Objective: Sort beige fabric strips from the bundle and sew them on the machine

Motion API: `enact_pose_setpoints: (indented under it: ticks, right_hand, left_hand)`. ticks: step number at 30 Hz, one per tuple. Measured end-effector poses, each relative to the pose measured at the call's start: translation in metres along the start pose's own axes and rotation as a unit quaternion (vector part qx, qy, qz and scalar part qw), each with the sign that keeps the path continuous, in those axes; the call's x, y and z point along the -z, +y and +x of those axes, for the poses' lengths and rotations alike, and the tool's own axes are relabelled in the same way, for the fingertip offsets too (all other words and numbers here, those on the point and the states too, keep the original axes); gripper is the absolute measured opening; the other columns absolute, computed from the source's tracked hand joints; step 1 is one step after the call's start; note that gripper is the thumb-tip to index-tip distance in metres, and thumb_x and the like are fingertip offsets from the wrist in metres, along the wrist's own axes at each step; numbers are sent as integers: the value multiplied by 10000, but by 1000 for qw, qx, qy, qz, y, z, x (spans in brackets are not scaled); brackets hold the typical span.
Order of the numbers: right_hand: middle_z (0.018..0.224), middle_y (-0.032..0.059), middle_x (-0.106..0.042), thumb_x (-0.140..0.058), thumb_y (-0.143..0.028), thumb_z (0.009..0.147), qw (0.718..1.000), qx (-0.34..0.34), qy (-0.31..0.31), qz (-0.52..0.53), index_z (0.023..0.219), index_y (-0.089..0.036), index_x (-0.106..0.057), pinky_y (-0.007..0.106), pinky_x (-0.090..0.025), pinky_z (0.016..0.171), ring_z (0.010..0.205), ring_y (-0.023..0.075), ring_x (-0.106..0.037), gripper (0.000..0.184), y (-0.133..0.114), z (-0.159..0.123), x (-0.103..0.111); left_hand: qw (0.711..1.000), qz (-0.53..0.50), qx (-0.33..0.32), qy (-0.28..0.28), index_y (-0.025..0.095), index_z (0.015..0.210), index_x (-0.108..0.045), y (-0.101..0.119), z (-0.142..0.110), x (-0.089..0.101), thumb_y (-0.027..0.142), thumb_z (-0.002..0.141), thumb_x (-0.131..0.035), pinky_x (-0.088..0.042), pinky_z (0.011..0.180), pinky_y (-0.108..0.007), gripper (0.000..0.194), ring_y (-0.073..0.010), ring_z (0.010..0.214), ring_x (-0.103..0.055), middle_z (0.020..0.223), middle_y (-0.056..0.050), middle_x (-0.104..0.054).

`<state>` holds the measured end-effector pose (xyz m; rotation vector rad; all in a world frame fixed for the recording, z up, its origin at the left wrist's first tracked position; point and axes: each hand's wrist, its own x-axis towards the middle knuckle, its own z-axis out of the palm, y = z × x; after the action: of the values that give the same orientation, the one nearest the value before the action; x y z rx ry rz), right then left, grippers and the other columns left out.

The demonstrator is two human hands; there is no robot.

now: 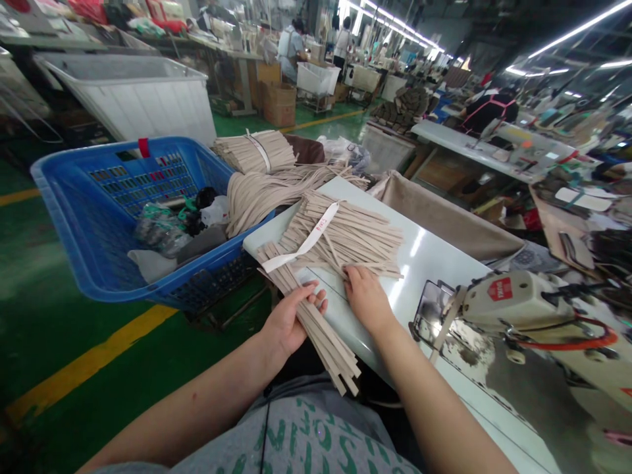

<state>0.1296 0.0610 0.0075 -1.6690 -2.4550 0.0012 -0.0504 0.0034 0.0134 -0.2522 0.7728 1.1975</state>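
My left hand (pixel 295 317) is closed around a small bundle of beige fabric strips (pixel 323 339) at the table's front edge. A larger pile of the same beige strips (pixel 353 230) lies on the white sewing table (pixel 419 253). Across the pile runs a white paper band (pixel 306 245) with red marks, its lower end over the top of the held bundle. At the pile's near edge my right hand (pixel 363 289) pinches the ends of one or more strips; its fingertips are partly hidden.
A sewing machine (pixel 513 296) stands at the table's right. Left is a blue basket (pixel 123 293) with plastic bags and cloth, long strips (pixel 266 197) draped over its rim. Behind it are a tied strip bundle (pixel 257 151) and a white bin (pixel 143 92). People work farther back.
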Motion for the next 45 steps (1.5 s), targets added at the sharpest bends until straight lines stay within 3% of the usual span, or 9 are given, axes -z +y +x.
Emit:
enact_pose_setpoints:
  ticks: [4,11,18,21,28,30,34,39,45]
  right_hand:
    - [1055,103,-651,-521,-179,964,998,-23,-34,46,1079,-182,-661,339,-443,939,1004,239,-587,181,-12,-14,0]
    - [864,34,-606,-656,-220,869,975,-89,-61,193,889,-193,-728,274,-447,771,807,174,-577,80,2,-4,6]
    - [882,31,-619,-642,-144,810,970,-101,-46,215,984,-180,-718,273,-436,752,780,164,-565,193,2,-3,2]
    - [898,37,-622,-648,-207,846,971,-100,-45,211,1038,-181,-714,282,-441,763,785,169,-565,204,2,-3,5]
    - [859,49,-602,-573,-242,924,982,-83,-47,160,859,-185,-698,299,-453,821,858,197,-580,152,3,1,13]
    - [939,60,-618,-625,-255,898,983,-75,-43,159,941,-182,-697,302,-462,858,918,204,-589,111,1,0,12]
    - [1157,95,-594,-691,-245,857,987,-62,-15,146,1184,-177,-644,312,-456,952,1048,216,-586,337,-5,1,8]
    - [1081,74,-617,-644,-228,899,990,-67,-48,119,949,-194,-670,287,-456,903,968,193,-607,67,-8,7,5]
    - [1007,65,-666,-650,-236,911,992,-77,-69,78,925,-190,-662,285,-436,832,956,203,-611,50,-13,9,11]
  left_hand:
    - [999,8,-8,37,109,813,-639,-2,7,3,24,835,-630,-619,720,-316,89,-186,759,-707,720,-54,-641]
    - [997,37,-25,62,106,795,-628,-4,7,2,10,830,-620,-618,664,-299,103,-188,723,-709,747,-71,-666]
    - [998,36,-29,53,105,798,-630,-4,8,5,2,809,-636,-614,656,-286,104,-180,701,-703,743,-71,-666]
    - [998,39,-29,50,98,798,-633,-4,7,4,-7,802,-635,-611,634,-278,106,-176,682,-698,738,-73,-665]
    - [998,35,-26,55,105,797,-630,-3,6,1,-8,810,-625,-611,632,-270,113,-166,672,-691,729,-68,-661]
    - [998,37,-27,53,102,799,-630,-4,7,2,-11,807,-629,-609,636,-272,114,-167,671,-691,734,-70,-664]
    - [997,45,-31,47,99,797,-627,-4,8,3,-16,803,-628,-602,628,-278,115,-173,662,-690,735,-72,-664]
    - [998,42,-28,42,109,802,-627,-4,8,5,-4,801,-642,-601,662,-273,114,-170,691,-693,733,-63,-664]
    - [998,43,-25,40,108,804,-631,-5,10,7,-3,801,-642,-606,667,-277,112,-166,693,-692,743,-66,-669]
